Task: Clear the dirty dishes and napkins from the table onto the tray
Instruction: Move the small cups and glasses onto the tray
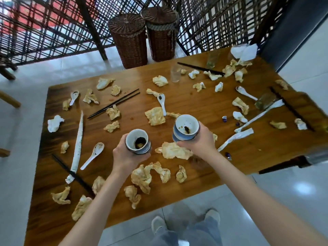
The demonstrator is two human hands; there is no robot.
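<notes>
Below you, the table [177,103] stretches wide, strewn with crumpled napkins [155,115], most of them stained. Beyond its far edge stand two wicker baskets [130,41]. Black chopsticks [114,103] lie left of centre, with another pair [200,68] near the far edge beside a clear glass [175,74]. White spoons [92,155] lie scattered among the napkins. Your left hand [126,157] grips a left bowl [137,142] with dark residue, lifted over the near-centre of the table. Your right hand [197,141] grips a right bowl [186,128], also dirty, held just right of it. No tray shows in view.
</notes>
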